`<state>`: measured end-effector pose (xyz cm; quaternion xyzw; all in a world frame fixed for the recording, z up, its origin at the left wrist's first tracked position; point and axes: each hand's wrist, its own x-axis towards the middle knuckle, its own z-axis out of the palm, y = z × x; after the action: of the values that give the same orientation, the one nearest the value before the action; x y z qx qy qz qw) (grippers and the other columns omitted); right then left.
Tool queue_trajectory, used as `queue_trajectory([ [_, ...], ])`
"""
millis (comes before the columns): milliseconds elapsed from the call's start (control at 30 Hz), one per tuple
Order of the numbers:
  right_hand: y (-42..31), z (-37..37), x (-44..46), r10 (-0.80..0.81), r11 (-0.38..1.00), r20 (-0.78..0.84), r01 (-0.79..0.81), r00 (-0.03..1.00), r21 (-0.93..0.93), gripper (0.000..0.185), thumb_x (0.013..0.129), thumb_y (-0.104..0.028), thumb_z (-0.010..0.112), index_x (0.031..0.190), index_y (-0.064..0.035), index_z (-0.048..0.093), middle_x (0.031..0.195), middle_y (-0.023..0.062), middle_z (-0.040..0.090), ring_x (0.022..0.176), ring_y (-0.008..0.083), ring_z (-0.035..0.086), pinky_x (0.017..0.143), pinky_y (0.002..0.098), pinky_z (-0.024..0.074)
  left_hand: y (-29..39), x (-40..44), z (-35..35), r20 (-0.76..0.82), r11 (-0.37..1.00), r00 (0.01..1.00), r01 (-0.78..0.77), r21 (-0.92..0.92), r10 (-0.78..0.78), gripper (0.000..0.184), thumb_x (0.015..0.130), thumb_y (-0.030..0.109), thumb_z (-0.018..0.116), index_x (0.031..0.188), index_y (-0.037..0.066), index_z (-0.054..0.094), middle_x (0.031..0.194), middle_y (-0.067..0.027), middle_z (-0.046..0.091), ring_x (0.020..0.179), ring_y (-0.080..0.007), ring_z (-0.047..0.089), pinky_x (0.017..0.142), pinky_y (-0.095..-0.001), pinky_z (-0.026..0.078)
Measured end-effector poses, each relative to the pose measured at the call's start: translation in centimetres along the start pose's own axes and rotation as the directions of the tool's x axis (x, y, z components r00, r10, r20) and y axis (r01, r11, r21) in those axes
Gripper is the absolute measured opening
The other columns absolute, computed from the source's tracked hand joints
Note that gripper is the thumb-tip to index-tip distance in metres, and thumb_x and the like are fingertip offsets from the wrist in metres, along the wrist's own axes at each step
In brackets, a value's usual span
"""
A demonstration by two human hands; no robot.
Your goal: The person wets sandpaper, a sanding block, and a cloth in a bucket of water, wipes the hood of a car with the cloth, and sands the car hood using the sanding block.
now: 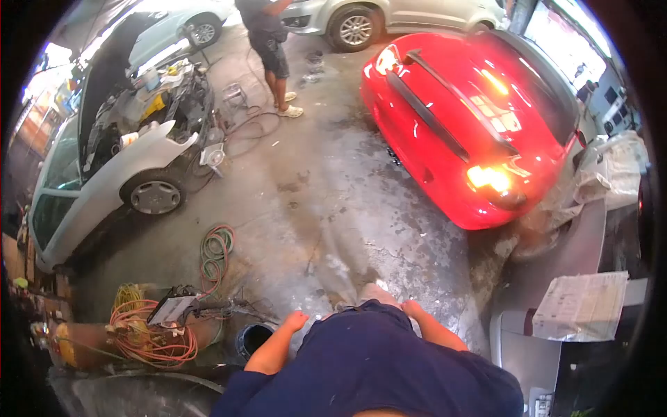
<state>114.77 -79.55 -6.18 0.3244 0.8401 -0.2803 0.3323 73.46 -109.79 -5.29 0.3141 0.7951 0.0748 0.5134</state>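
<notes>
My left hand (pixel 297 320) hangs low at my side, near a dark bucket (pixel 254 338) on the floor; its fingers look curled, but whether they hold anything is too small to tell. On the other side of my dark blue shirt (pixel 372 354), my right hand (pixel 411 308) is held near my hip, also small and unclear. Neither hand touches a car. Ahead to the right stands a red car (pixel 472 118) with its rear lights lit.
A grey car (pixel 118 167) with an open hood stands left. Coiled hoses (pixel 218 250) lie on the floor, with more over an orange tank (pixel 83 344). Another person (pixel 267 42) stands ahead near a silver vehicle (pixel 410 15). Paper (pixel 580 306) covers part of a panel at right.
</notes>
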Motion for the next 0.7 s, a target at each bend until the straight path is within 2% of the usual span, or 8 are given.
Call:
queue_trajectory([
  [100,-0.9,-2.6,4.4,0.021,0.996,-0.052,-0.016,0.998,0.091,0.036,0.093,-0.032,0.052,0.107,-0.0062,0.074,0.116,0.0231,0.068,0.111,0.0409,0.063,0.096,0.0498,0.0497,-1.8,-1.7,1.9,0.01,0.994,0.998,0.06,-0.095,-0.059,0.052,0.091,0.047,0.058,0.107,-0.001,0.071,0.11,-0.0283,0.068,0.106,-0.0401,0.067,0.088,-0.0485,0.051],
  [133,-3.1,-5.5,4.1,0.178,0.943,-0.036,-0.16,0.983,0.292,0.038,0.092,-0.035,0.053,0.108,-0.0076,0.073,0.119,0.0217,0.068,0.112,0.0408,0.063,0.096,0.0486,0.05,-2.3,-2.0,2.4,0.024,0.991,0.997,0.076,-0.115,-0.073,0.052,0.091,0.046,0.058,0.108,-0.001,0.07,0.109,-0.0287,0.068,0.106,-0.0406,0.067,0.088,-0.0489,0.051],
  [167,-4.2,-7.5,5.3,0.155,0.945,-0.017,-0.144,0.988,0.294,0.039,0.091,-0.036,0.054,0.109,-0.0078,0.073,0.119,0.0213,0.068,0.112,0.0405,0.063,0.096,0.0481,0.05,-2.7,-2.2,2.6,0.036,0.988,0.996,0.087,-0.13,-0.083,0.052,0.091,0.046,0.058,0.108,-0.001,0.07,0.107,-0.0292,0.068,0.106,-0.041,0.066,0.087,-0.0493,0.05],
  [233,-5.7,-9.9,7.9,0.117,0.945,0.022,-0.118,0.993,0.304,0.04,0.091,-0.038,0.054,0.11,-0.0083,0.073,0.12,0.0204,0.068,0.112,0.04,0.063,0.096,0.0471,0.0502,-4.8,-2.5,4.2,0.058,0.995,0.998,-0.012,-0.099,0.018,0.049,0.092,0.043,0.056,0.108,-0.002,0.069,0.108,-0.0305,0.067,0.107,-0.0427,0.065,0.088,-0.0493,0.05],
  [333,-7.5,-12.5,12.5,0.052,0.975,0.037,-0.059,0.998,0.213,0.037,0.088,-0.034,0.056,0.109,-0.0085,0.073,0.115,0.02,0.07,0.112,0.0385,0.064,0.095,0.0463,0.0505,-5.6,-3.0,3.7,0.1,0.995,0.993,-0.055,-0.089,0.064,0.047,0.092,0.041,0.055,0.106,-0.002,0.069,0.106,-0.0302,0.067,0.106,-0.0427,0.066,0.087,-0.0486,0.05],
  [467,-9.4,-16.5,19.2,-0.005,0.991,0.118,-0.011,0.993,0.134,0.034,0.086,-0.029,0.057,0.107,-0.0094,0.075,0.109,0.0194,0.072,0.107,0.039,0.067,0.092,0.0457,0.0524,-5.3,-1.0,-1.0,0.049,0.992,0.998,0.05,-0.114,-0.045,0.045,0.093,0.039,0.053,0.104,-0.002,0.069,0.104,-0.0298,0.067,0.103,-0.0427,0.066,0.085,-0.0477,0.05],
  [567,-9.7,-18.9,24.8,-0.215,0.956,0.158,0.241,0.964,-0.166,0.032,0.085,-0.026,0.057,0.103,-0.0071,0.076,0.107,0.0207,0.072,0.102,0.0401,0.068,0.089,0.0466,0.0538,-4.6,1.3,-7.5,-0.026,0.995,0.998,0.061,-0.08,-0.063,0.044,0.094,0.038,0.052,0.102,-0.002,0.07,0.102,-0.0295,0.067,0.101,-0.0427,0.066,0.084,-0.047,0.051],
  [700,-12.5,-26.1,31.1,-0.299,0.896,0.287,0.371,0.91,-0.244,0.033,0.083,-0.024,0.058,0.096,0.0016,0.075,0.105,0.0244,0.071,0.101,0.0406,0.069,0.088,0.0502,0.0538,-4.6,5.8,-17.7,-0.14,0.988,0.99,-0.014,0.156,0.036,0.043,0.095,0.036,0.05,0.1,-0.002,0.07,0.1,-0.0291,0.068,0.099,-0.0427,0.067,0.082,-0.046,0.051],
])
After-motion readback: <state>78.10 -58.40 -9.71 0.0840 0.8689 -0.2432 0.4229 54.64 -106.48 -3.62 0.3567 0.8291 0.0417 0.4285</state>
